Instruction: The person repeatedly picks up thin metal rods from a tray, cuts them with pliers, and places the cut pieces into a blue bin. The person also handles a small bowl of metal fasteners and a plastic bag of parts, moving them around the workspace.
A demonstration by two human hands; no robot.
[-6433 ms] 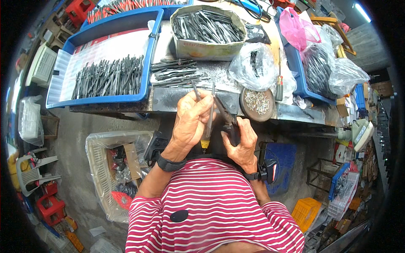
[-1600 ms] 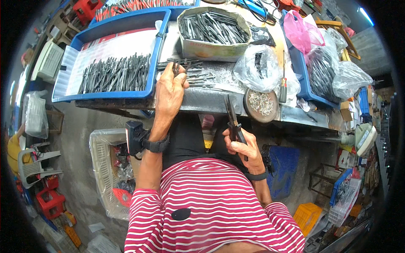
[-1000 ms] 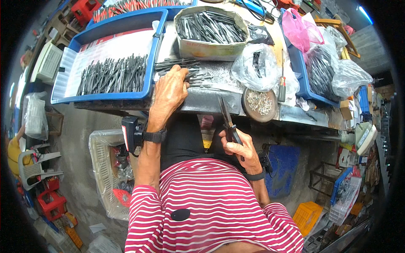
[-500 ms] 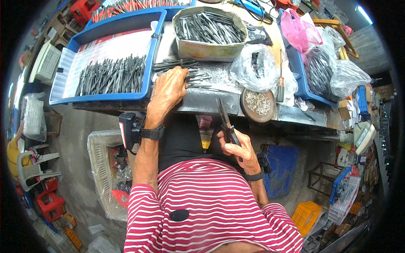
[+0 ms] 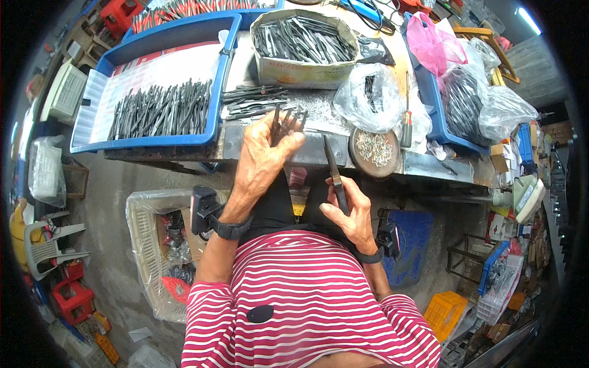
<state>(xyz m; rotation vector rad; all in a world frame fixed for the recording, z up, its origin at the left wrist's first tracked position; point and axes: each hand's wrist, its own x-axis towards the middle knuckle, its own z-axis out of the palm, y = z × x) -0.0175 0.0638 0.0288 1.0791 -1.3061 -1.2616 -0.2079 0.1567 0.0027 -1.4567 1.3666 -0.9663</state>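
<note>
My left hand (image 5: 261,156) is raised at the table's near edge, its fingers closed round several thin black strips (image 5: 287,124) whose ends stick up. Behind it lies a loose pile of similar black strips (image 5: 254,98) on the worktop. My right hand (image 5: 353,211), over my lap, grips a slim dark pointed tool (image 5: 332,161) with its tip up; its exact kind is unclear. Close to that tip stands a round brown dish (image 5: 362,165) of small silvery pins (image 5: 375,149).
A blue tray (image 5: 217,110) with rows of black strips is at the left, and a carton (image 5: 307,75) full of them behind. To the right are a clear plastic bag (image 5: 368,101), a screwdriver (image 5: 407,126) and another blue tray (image 5: 437,116). A lined crate (image 5: 141,245) stands below left.
My left hand has come off the pile toward me and to the right, now with strips in its fingers. The right hand's tool, spread into two arms before, now looks like one narrow length.
</note>
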